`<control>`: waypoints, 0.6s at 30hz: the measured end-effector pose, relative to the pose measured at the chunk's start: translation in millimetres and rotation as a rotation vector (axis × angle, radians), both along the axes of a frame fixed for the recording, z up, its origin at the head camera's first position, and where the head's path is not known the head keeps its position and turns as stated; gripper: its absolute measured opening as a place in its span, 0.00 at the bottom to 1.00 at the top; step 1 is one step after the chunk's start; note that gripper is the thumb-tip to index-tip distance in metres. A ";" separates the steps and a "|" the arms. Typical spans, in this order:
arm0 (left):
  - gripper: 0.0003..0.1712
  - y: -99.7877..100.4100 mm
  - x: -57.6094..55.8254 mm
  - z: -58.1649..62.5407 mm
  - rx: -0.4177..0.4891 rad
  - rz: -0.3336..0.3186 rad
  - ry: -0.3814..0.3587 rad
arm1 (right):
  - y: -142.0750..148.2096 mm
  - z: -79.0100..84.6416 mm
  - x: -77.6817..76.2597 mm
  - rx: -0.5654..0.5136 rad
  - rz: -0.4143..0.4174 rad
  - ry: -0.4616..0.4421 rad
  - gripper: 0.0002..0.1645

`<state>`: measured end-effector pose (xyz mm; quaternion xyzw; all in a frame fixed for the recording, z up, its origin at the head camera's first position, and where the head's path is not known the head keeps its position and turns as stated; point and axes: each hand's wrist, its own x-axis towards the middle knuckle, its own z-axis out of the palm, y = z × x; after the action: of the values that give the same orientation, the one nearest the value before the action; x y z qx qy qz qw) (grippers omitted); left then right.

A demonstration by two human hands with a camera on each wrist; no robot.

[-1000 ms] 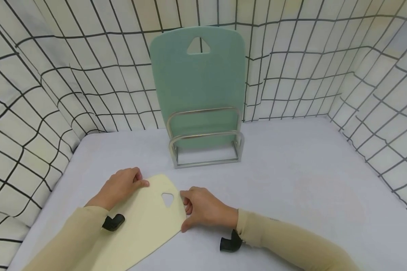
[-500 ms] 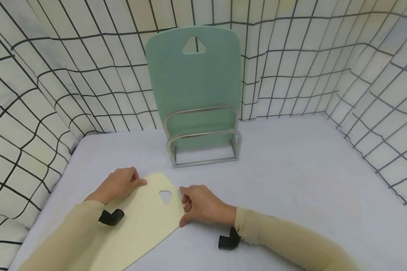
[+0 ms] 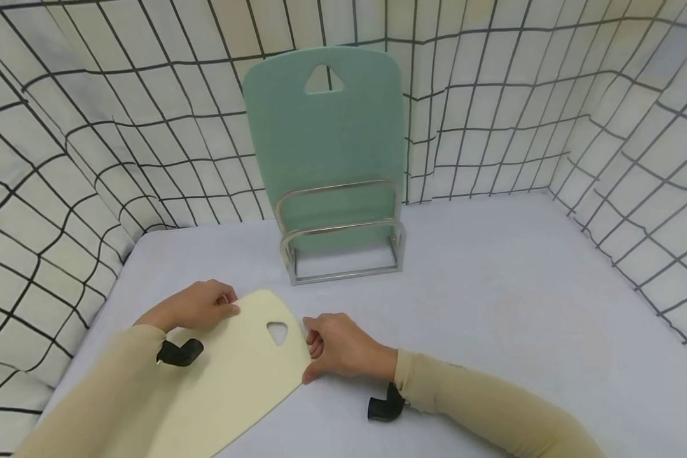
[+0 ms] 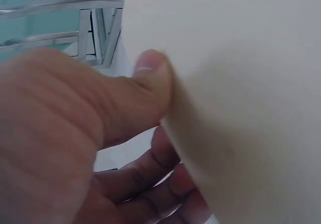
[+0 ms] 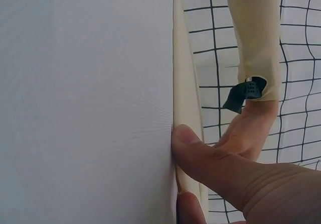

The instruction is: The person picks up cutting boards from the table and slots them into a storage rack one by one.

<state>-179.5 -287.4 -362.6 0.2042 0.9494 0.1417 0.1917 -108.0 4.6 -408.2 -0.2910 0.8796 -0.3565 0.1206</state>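
A cream cutting board with a rounded triangular handle hole lies at the front left of the table. My left hand pinches its far left edge. In the left wrist view the thumb is on top and the curled fingers are at the underside. At the board's right edge, my right hand grips with thumb and index finger spread along the rim. The right wrist view shows the thumb against that edge. A green cutting board stands upright in a metal rack behind.
A white cloth covers the table. Black-and-white checked fabric walls enclose the back and sides. Black angled pieces, one at the left wrist and one at the right wrist, hang below the sleeves.
My left hand and forearm have shifted slightly left, with the thumb nearer the cream board's edge. The right hand keeps its hold. The whole head view has drifted a little.
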 end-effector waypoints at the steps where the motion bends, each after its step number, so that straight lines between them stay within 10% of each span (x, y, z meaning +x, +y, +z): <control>1: 0.09 -0.2 -0.3 1.6 -0.002 -0.011 -0.005 | 0.0 0.0 0.1 0.002 0.002 0.002 0.33; 18: 0.04 -1.4 -2.7 9.9 0.047 -0.028 -0.012 | 1.9 -3.5 -2.7 -0.024 0.030 -0.039 0.47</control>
<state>-182.3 -288.9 -352.6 0.2212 0.9417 0.1626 0.1946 -110.7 6.5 -411.7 -0.2988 0.8683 -0.3707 0.1394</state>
